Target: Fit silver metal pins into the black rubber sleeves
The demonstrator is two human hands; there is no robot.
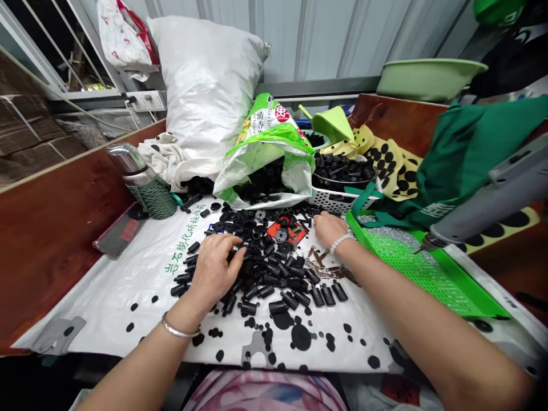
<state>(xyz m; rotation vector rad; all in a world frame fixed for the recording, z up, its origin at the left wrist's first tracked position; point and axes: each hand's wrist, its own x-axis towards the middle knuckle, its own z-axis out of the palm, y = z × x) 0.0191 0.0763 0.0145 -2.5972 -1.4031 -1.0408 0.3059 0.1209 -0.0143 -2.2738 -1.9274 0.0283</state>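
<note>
Black cylindrical plastic parts (274,274) lie in a loose pile on the white printed sheet (128,279). My left hand (217,265) is at the pile's left side, thumb and fingers curled round a small black part that is mostly hidden. Farther right, my right hand (327,230) has its fingers bent together at the pile's back right edge, by the white basket (338,201); what they hold, if anything, is hidden. Flat brown metal pieces (319,260) lie just below it. A red sheet (289,229) shows among the parts.
An open green-and-white bag (274,148) of black parts stands behind the pile. A green tray (406,262) and a grey electric screwdriver (492,188) are at right. A flask (148,185) and a phone (120,231) occupy the left.
</note>
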